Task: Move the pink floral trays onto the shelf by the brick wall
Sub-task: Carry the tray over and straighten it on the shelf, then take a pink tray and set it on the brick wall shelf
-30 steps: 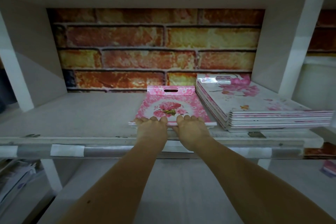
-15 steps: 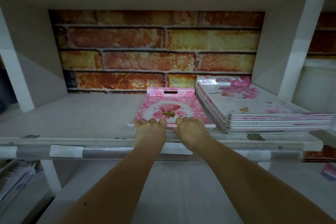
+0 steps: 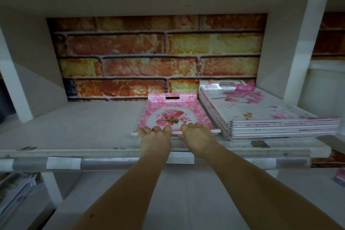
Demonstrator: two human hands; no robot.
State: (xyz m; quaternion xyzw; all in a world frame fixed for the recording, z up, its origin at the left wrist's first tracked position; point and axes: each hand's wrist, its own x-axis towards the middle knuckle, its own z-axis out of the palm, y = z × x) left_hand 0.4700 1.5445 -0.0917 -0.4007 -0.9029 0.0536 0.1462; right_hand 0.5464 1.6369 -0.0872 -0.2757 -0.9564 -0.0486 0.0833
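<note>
Here the pink trays (image 3: pixel 172 115) lie flat on the shelf (image 3: pixel 84 127), a thin stack with the handle slot at the far end, which stands close to the brick wall (image 3: pixel 155 56). Whether that end touches the wall I cannot tell. The near edge of the stack sits a little back from the shelf's front lip.

Both hands are at that near edge. The left hand (image 3: pixel 155 137) rests at the left part of it, its fingers (image 3: pixel 156 128) curled over the rim onto the top tray, close together, with the thumb out to the left. The right hand (image 3: pixel 198 136) is just beside it, at the middle and right part of the edge, fingers likewise bent over the rim and lying side by side on the tray's face. The two hands are near each other but not touching. Whether any thumb is tucked under the stack is hidden.

Just to the right of the pink trays lies a taller stack of white trays (image 3: pixel 261 115) with pink blossoms, angled slightly, its right corner reaching past the white upright (image 3: pixel 306 43). The two stacks are close, and at the near end they seem to touch. White labels (image 3: pixel 63 163) sit on the shelf's front rail.
</note>
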